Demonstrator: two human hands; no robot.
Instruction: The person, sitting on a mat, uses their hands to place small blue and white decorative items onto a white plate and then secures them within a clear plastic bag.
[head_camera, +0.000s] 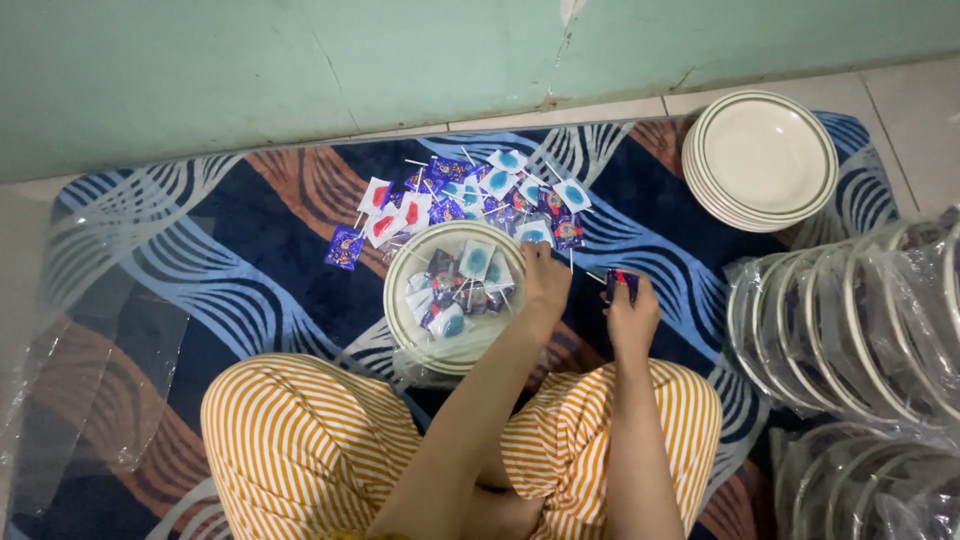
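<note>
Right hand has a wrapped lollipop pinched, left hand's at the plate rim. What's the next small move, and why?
Probably swing the right hand left and drop its purple-wrapped lollipop into the plate, since similar lollipops already lie there. The left hand rests at that plate's right rim, steadying it.

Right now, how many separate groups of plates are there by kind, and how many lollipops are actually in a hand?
Bare plate stack: 1
Plastic-wrapped plate bundles: 2, the lower one partly cut off
Plate with lollipops: 1
Lollipop held in the right hand: 1
Left hand: 0 clearly held
Total: 5
</note>
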